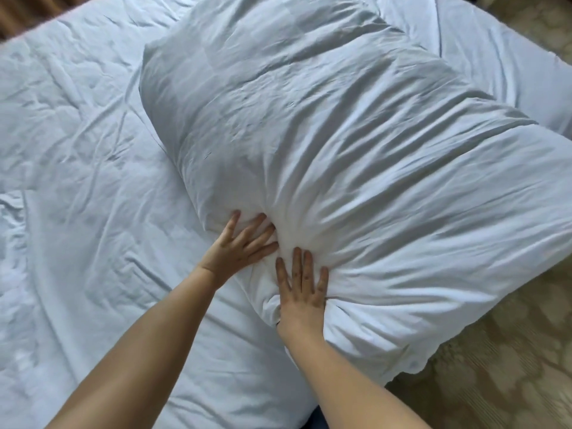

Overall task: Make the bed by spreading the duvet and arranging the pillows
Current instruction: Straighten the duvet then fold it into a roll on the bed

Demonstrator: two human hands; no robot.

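Both hands press flat, fingers straight and spread and holding nothing, into the near end of the pillow [325,144]: the left hand [238,246] at its near-left corner, the right hand [305,292] just beside it and a little nearer the person. The pillow's long axis runs from the hands toward the far side, slightly slanted, on the creased pale-blue duvet [77,181]. It is plump and soft, its cotton case gathered into radiating folds where the palms sink in.
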